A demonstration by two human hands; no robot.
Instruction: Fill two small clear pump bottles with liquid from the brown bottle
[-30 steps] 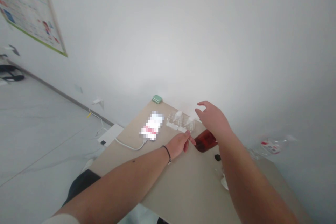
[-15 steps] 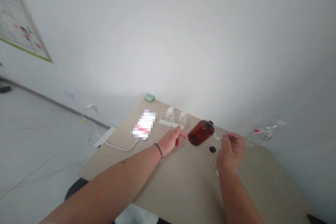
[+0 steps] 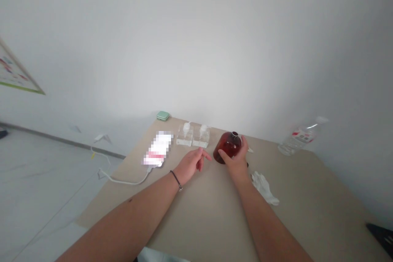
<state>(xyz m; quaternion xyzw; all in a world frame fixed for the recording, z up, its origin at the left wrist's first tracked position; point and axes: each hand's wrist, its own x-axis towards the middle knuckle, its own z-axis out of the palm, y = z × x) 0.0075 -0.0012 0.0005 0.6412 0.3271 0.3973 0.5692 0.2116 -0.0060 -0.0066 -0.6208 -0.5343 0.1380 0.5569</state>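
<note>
- While the right hand point(image 3: 236, 160) wraps around an amber glass bottle point(image 3: 226, 148), its fingers point(image 3: 243, 143) and thumb close on the bottle's sides, gripping it where it sits on the far part of the surface point(image 3: 208, 217).
- Beside the bottle, the left hand point(image 3: 192, 164) holds nothing; its fingers point(image 3: 202, 156) are loosely open, and the longest one ends just short of the glass.
- A small dark object point(image 3: 247, 165) shows just past the right hand, mostly hidden.
- Left of the bottle stand two clear square containers with white tops point(image 3: 193, 136), side by side.
- Further left, a phone point(image 3: 158, 148), blurred, lies on the surface with a white cable point(image 3: 125, 182) running from it over the edge.
- A small green case point(image 3: 162, 116) sits at the far edge.
- A crumpled white glove point(image 3: 264, 188) lies near the right forearm.
- A clear plastic bottle point(image 3: 296, 138) stands at the far right.
</note>
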